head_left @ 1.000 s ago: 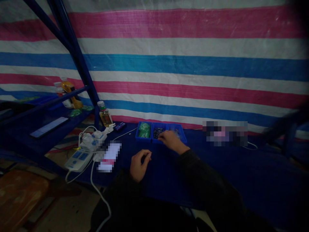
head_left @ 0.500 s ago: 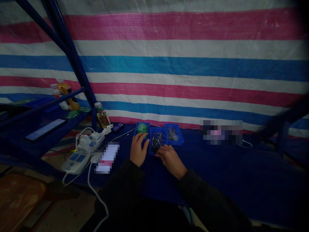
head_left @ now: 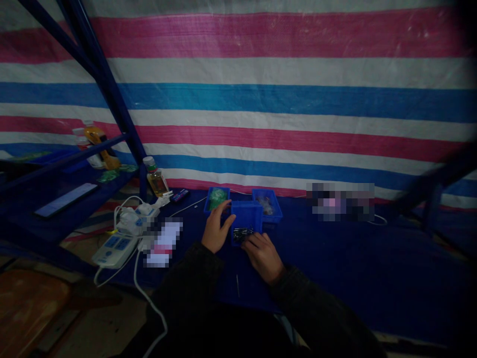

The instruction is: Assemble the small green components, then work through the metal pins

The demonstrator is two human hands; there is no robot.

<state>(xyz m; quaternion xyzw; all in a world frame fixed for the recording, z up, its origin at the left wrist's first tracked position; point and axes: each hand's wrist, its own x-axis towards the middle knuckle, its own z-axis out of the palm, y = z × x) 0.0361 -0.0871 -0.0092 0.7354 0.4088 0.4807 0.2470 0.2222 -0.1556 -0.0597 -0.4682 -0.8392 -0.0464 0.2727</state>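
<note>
As left hand (head_left: 216,229) flanks it, tilted tray (head_left: 247,215) — beyond right hand (head_left: 265,256)

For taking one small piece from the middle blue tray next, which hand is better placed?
Probably right: the right hand is at the near end, by the pieces; the left hand is left of the tray.

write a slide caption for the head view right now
Left hand and right hand at a blue bin, small metallic pieces gathered at its near end, two more blue bins behind.
</note>
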